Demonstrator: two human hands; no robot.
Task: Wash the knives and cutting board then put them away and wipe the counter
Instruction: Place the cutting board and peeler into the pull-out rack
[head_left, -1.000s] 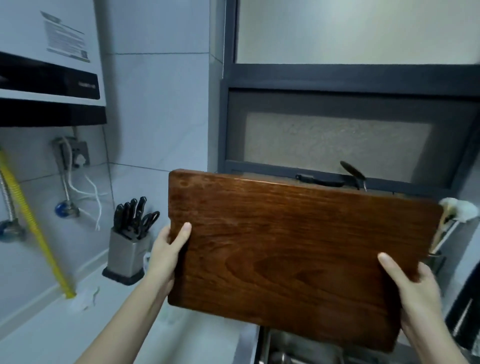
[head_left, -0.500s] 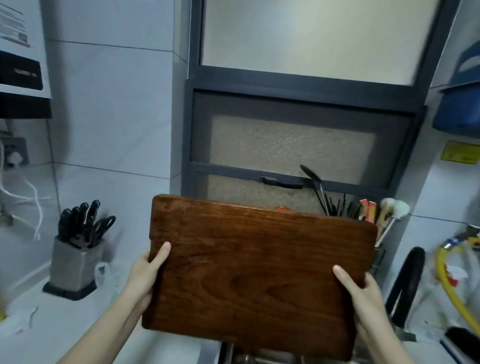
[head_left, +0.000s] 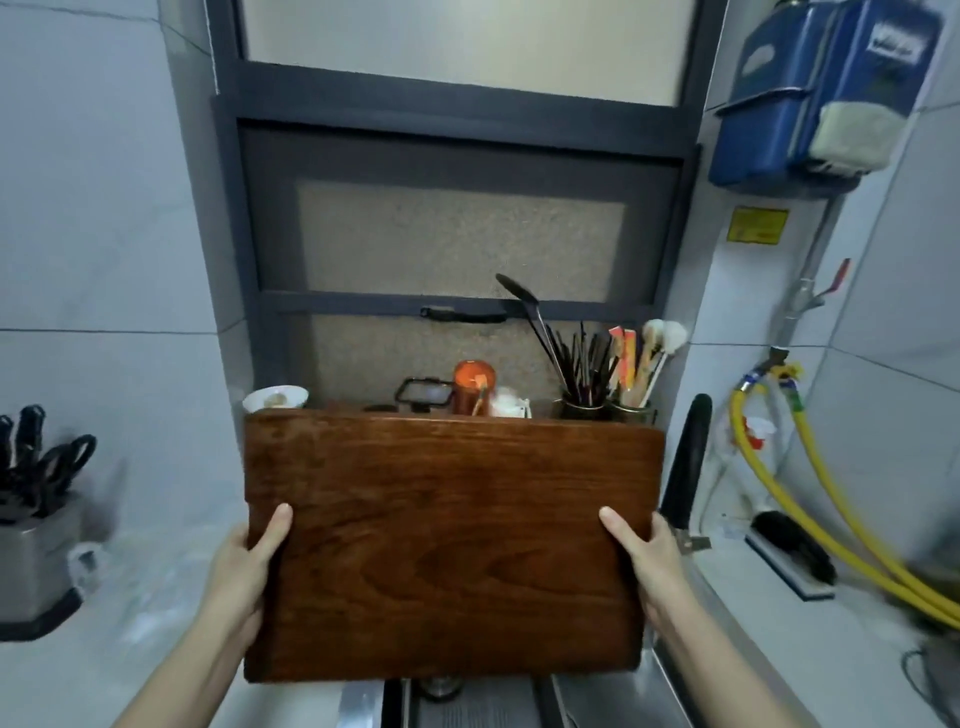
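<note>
Dim, soft light from the frosted window pane (head_left: 467, 36) above; edges bow and blur, with faint shadows.

We see cutting board (head_left: 452, 545) frame centre, above sink (head_left: 467, 701); knife block (head_left: 36, 551) far left; utensil holders (head_left: 602, 408) behind board, upper right.

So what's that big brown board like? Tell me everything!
The cutting board is a thick rectangle of dark reddish-brown wood with wavy grain, rounded corners and a glossy face. It is held upright, facing the camera, above the sink and in front of the window sill. The left hand grips its left edge and the right hand its right edge, thumbs on the front. Nothing else touches it that I can see.
</note>
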